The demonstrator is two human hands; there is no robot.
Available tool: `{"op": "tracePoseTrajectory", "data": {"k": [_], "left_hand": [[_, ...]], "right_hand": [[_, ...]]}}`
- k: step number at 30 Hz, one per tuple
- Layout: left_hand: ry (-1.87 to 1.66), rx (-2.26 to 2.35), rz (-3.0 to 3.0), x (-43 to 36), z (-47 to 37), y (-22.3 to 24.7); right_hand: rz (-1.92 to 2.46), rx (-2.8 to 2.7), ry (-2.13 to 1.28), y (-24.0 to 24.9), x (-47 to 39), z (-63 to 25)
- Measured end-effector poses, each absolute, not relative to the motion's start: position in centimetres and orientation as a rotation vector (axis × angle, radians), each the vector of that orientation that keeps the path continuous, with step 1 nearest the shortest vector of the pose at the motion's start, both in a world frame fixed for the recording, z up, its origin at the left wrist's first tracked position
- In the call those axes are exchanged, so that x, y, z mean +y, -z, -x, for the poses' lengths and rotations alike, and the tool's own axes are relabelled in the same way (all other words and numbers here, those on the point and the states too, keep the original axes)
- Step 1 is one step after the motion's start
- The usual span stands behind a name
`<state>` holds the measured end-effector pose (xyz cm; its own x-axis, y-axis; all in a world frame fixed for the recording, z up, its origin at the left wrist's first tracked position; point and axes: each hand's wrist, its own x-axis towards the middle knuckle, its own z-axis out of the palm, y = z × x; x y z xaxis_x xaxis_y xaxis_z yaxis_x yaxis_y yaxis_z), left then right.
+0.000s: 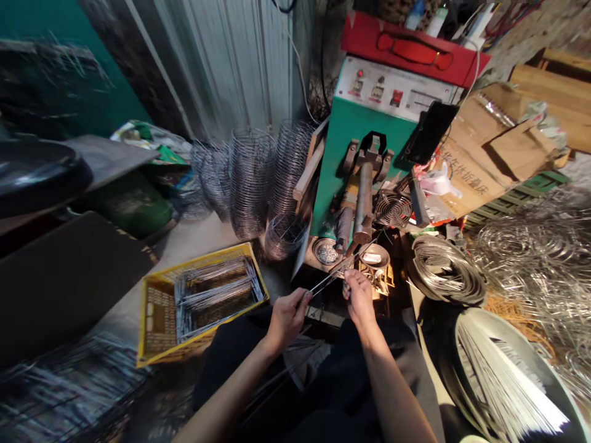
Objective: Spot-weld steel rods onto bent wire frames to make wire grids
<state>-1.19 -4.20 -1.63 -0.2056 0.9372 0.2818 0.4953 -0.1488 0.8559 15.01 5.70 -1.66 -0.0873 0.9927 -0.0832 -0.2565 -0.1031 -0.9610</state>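
Silvery thin metal rod (321, 283) was pinched in the left hand (289, 314), sloping toward the green boxy machine with red top (364, 120). Right hand (359, 296) stood beside it, fingers curled; its contents could not be determined.

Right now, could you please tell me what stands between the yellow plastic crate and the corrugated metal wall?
In the head view, several cylindrical wire coils stand between the yellow plastic crate and the corrugated metal wall.
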Motion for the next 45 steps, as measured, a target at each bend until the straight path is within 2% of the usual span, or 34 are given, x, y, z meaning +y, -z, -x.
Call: {"op": "tracePoseTrajectory", "data": {"k": [26,45], "left_hand": [[-1.289,1.667,-1.638,-2.5,1.4,1.0],[-1.253,1.492,-1.824,2.8,3.4,0.4]], "right_hand": [[0.971,-0.955,-1.498,1.5,7.6,-14.9],[1.076,-1.008,-1.272,1.0,9.2,-16.4]]}}
